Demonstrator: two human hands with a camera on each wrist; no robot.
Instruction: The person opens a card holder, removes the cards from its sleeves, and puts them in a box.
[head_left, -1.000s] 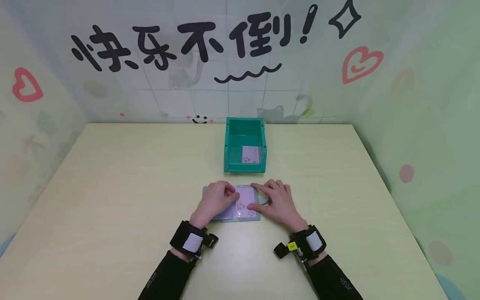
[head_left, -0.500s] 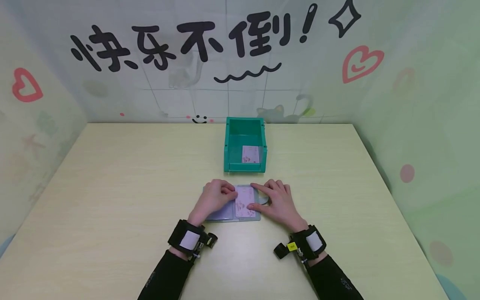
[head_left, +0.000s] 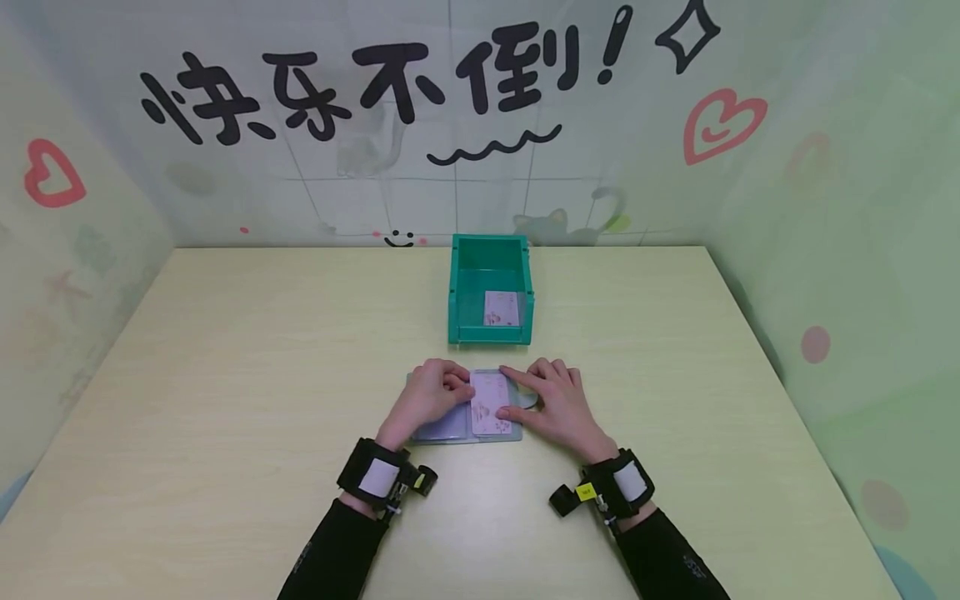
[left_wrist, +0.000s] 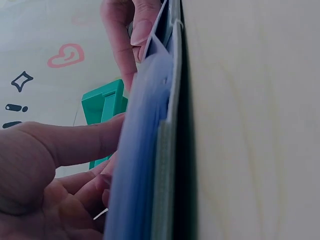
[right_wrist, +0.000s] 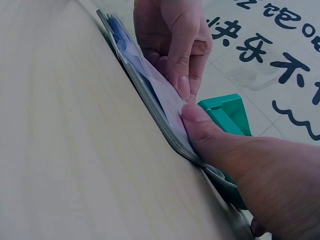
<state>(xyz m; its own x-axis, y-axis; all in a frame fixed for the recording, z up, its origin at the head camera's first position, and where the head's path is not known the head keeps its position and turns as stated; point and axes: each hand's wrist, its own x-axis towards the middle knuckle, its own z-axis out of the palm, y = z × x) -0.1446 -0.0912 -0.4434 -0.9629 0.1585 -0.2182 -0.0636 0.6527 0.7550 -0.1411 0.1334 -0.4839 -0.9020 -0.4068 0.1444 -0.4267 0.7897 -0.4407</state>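
A small card album (head_left: 447, 429) with clear pockets lies spread on the table. On its right-hand page is a pink printed card (head_left: 489, 408). My left hand (head_left: 427, 396) pinches the card's left edge between thumb and fingers; whether it also grips the clear pocket cannot be told. My right hand (head_left: 555, 404) rests at the card's right side, index fingertip at the top corner and thumb (right_wrist: 197, 117) pressing on its face. In the left wrist view the blue-tinted pockets (left_wrist: 137, 140) stand edge-on beside the left thumb (left_wrist: 85, 142).
Behind the album stands a green bin (head_left: 490, 335) with another pink card (head_left: 501, 308) in it. A pale round piece (head_left: 527, 401) at the album's right edge is partly hidden by the right hand. Printed cloth walls border the wooden table (head_left: 262, 358).
My left hand has shifted slightly left and away from me, showing more of the pink card's left edge. My right hand stays nearly still.
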